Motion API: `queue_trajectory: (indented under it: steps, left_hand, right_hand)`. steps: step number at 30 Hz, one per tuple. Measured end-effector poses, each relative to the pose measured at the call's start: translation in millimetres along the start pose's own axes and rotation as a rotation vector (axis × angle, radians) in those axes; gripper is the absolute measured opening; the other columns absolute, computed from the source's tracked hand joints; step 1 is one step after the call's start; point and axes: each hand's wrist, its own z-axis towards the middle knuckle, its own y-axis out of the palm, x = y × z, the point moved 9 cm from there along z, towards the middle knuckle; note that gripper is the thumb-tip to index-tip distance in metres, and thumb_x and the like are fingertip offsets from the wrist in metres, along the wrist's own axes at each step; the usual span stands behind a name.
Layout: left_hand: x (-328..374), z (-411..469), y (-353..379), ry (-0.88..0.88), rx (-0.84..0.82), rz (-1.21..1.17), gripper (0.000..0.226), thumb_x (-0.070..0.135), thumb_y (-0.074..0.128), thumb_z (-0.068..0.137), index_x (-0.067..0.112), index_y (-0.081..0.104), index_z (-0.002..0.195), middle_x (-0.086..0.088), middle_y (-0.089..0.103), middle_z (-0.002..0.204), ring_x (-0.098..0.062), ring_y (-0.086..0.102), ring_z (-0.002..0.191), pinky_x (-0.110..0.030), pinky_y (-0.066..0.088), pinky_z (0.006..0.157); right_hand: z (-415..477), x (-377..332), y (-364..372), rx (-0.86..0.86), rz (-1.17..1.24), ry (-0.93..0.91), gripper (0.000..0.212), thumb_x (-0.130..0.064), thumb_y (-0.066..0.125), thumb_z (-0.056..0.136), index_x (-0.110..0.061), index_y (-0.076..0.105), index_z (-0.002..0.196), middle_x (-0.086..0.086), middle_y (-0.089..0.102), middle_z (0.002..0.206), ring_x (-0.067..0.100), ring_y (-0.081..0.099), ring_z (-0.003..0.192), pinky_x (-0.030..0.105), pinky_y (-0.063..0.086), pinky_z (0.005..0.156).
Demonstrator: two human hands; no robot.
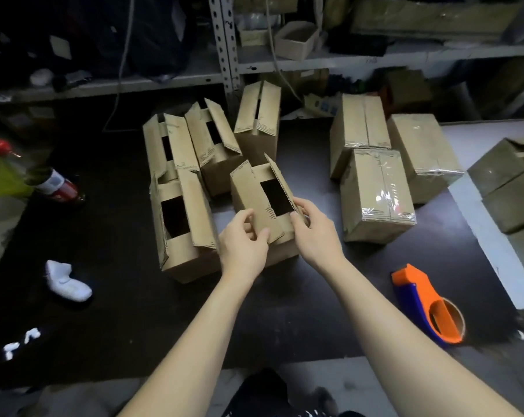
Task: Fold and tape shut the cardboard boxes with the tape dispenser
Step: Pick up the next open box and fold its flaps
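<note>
Two bare forearms reach out over the dark, matt bench [119,311]. The left hand [244,240] pinches the near corner of one flap of a small corrugated cardboard box [251,197], and the right hand [313,231] curls round the fluted edge of the opposite flap, which stands tilted up; the box sits on the bench centre, its top open. At far left a plastic bottle [54,185] with a red cap bears a red-and-white label too blurred to read, and nearer lies a crumpled white cloth [66,281]. Four untaped boxes [179,224] cluster just left of and behind the held one, with tiny unreadable print along their flap edges. To the right stand three taped boxes [378,194], glossy clear film shining across their seams. The orange-and-blue plastic tape dispenser [426,305] lies near the bench's right edge.
</note>
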Motion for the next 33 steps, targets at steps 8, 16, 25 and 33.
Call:
queue_trajectory:
  steps: [8,16,25,33]
  left_hand:
    - [-7,-77,45,-0.130,-0.092,-0.024,0.108,0.031,0.084,0.086,0.025,0.011,0.165,0.003,0.067,0.108,-0.016,0.064,0.111,-0.030,0.046,0.095]
    - [-22,-134,89,-0.160,-0.088,-0.276,0.106,0.025,0.083,0.088,0.035,0.009,0.164,0.003,0.075,0.104,-0.010,0.077,0.082,-0.033,0.055,0.091]
    - [-29,-127,85,0.065,-0.082,-0.175,0.082,0.035,0.078,0.091,0.045,0.028,0.155,0.001,0.033,0.163,-0.019,0.036,0.148,-0.042,0.032,0.120]
    - [-38,-115,59,0.113,-0.038,-0.127,0.061,0.047,0.074,0.091,0.043,0.041,0.142,-0.010,0.057,0.111,-0.023,0.058,0.104,-0.032,0.043,0.089]
  right_hand:
    - [-28,29,-41,-0.074,-0.073,-0.119,0.032,-0.015,0.040,0.109,-0.020,0.061,0.133,0.002,0.066,0.130,0.019,0.057,0.122,0.033,0.044,0.101]
    - [-73,79,-109,-0.083,-0.018,-0.138,0.032,-0.016,0.039,0.110,-0.018,0.061,0.134,0.001,0.066,0.129,0.014,0.056,0.118,0.026,0.039,0.093]
    - [-95,100,-136,-0.187,-0.044,-0.174,0.038,-0.034,0.052,0.108,-0.022,0.060,0.143,0.003,0.053,0.148,0.017,0.042,0.144,0.030,0.031,0.119]
    - [-126,109,-140,-0.055,0.084,-0.095,0.078,-0.055,0.087,0.074,-0.035,0.051,0.140,-0.006,0.008,0.170,0.016,0.014,0.157,0.034,0.021,0.123]
